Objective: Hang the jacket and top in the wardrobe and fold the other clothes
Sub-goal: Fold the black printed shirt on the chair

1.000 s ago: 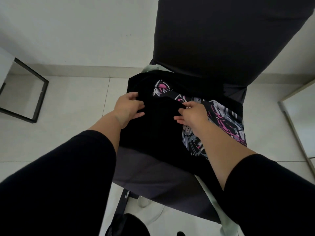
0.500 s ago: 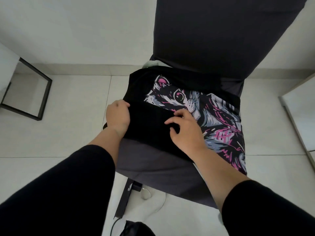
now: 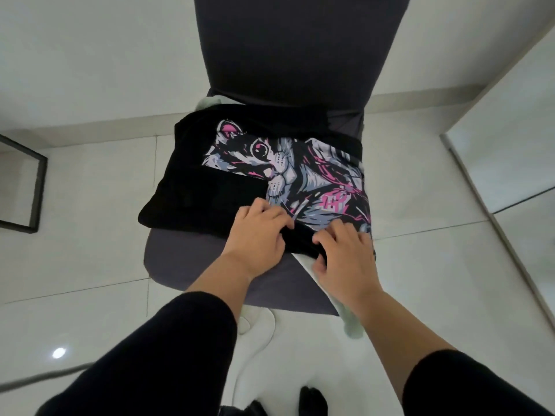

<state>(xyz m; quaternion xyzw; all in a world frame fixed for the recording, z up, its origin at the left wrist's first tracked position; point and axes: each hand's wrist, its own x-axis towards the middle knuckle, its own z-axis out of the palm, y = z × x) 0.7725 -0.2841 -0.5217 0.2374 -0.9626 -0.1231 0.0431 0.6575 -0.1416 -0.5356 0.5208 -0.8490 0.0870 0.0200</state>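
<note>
A black T-shirt [image 3: 210, 193] with a pink, grey and white cat print lies partly folded on the seat of a dark grey chair [image 3: 180, 259]. Its left side is folded over, hiding part of the print. My left hand [image 3: 258, 235] rests on the shirt's near edge with the fingers bent onto the cloth. My right hand [image 3: 345, 256] grips the near right corner of the shirt, fingers curled under the black hem. A pale green garment [image 3: 348, 322] lies beneath the shirt and hangs off the seat's front right.
The chair's tall dark backrest [image 3: 294, 49] rises behind the seat against a white wall. A black metal frame [image 3: 39, 187] stands on the tiled floor at the left. A white panel edge [image 3: 492, 223] runs along the right. White cloth [image 3: 258, 325] lies on the floor under the chair.
Both hands have moved right and nearer along the shirt's front edge. The left hand left the folded left side; the right hand now grips the near right corner. More print shows.
</note>
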